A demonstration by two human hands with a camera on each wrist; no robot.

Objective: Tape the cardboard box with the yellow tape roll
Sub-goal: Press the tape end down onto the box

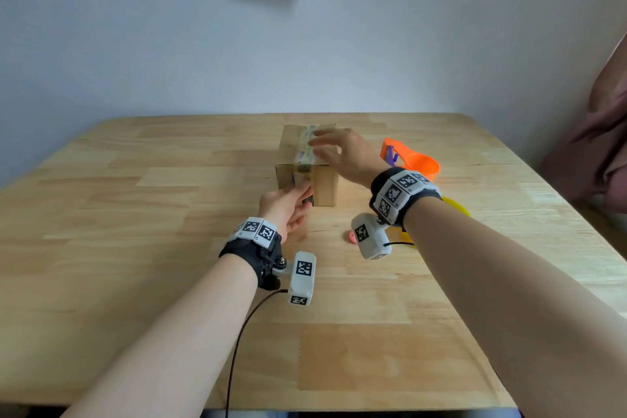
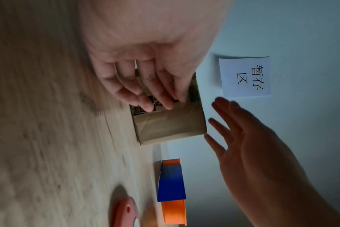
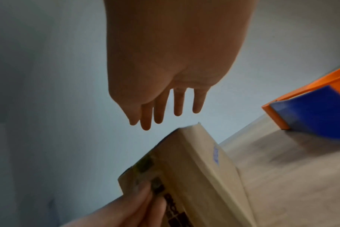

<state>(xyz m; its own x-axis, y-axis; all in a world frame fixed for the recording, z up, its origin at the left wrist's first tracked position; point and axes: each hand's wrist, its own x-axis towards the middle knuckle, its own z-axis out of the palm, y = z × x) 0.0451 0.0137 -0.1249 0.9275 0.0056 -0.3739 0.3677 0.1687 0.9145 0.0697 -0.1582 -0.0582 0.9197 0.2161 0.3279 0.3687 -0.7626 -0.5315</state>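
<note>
A small cardboard box (image 1: 325,187) stands mid-table, with a strip of printed tape (image 1: 305,146) running along its top and down its front face. My left hand (image 1: 302,195) presses its straight fingers (image 2: 168,101) flat against the tape on the front face. Above the box top my right hand (image 1: 325,149) hovers with its fingers (image 3: 178,106) spread and straight, holding nothing. The yellow tape roll (image 1: 456,205) lies on the table under my right wrist, mostly hidden.
An orange and blue tape dispenser (image 1: 412,159) lies right of the box. A pink roll (image 1: 351,236) sits near my right wrist camera. The wall with a paper note (image 2: 244,76) is close behind the wooden table (image 1: 135,214).
</note>
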